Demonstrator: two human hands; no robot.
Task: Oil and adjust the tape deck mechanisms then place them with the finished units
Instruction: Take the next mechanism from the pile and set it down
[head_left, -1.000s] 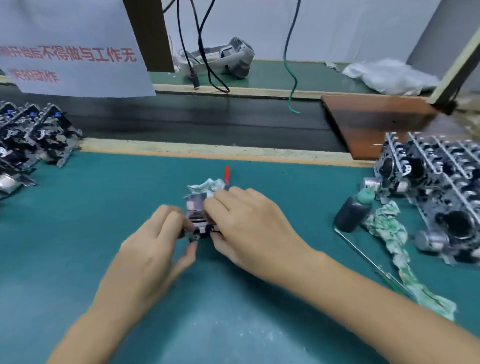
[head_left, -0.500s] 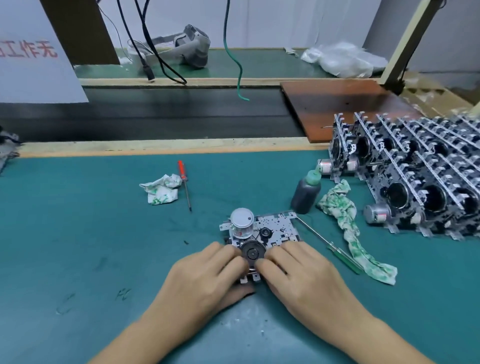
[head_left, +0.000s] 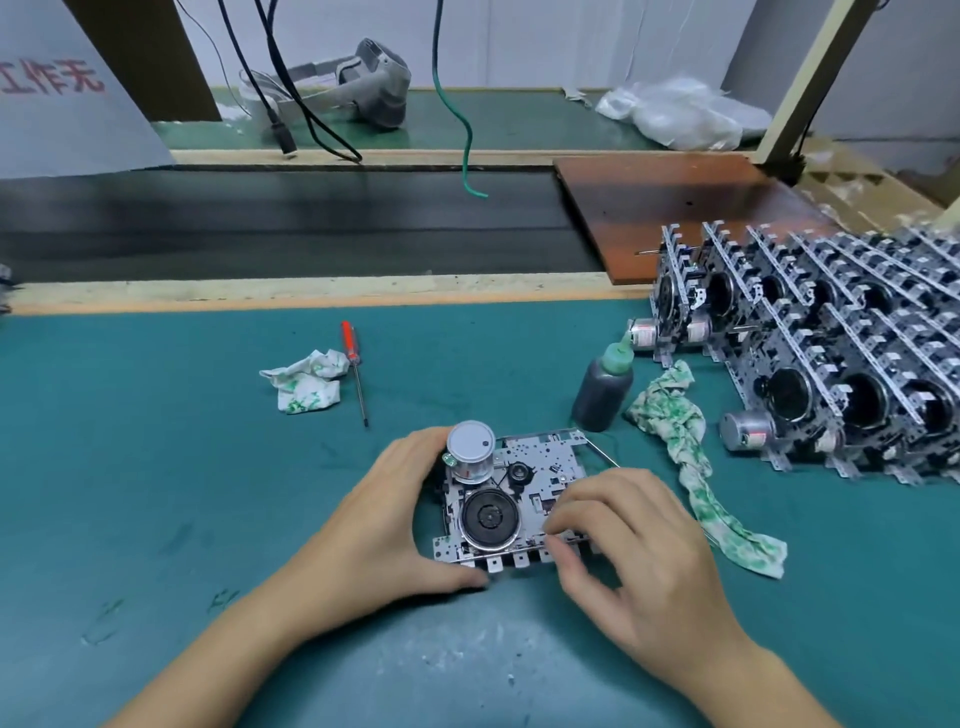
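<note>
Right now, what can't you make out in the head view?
- Right hand: its fingers are motion-blurred over the mechanism; whether they pinch a part is unclear.
- Mechanism's left edge: covered by the left hand.
- Stacked units: cut off by the right frame edge, count unknown.
- Oil bottle: dark, level unreadable.
- Sign: cropped at the left edge.

1 tape deck mech (head_left: 511, 501) on mat, 2 hands on it. 1 oil bottle (head_left: 602, 391), 1 red screwdriver (head_left: 353, 368), 2 rags (head_left: 306, 387) (head_left: 693, 457). Racked mechs (head_left: 831, 353): too many/overlapped to count.
</note>
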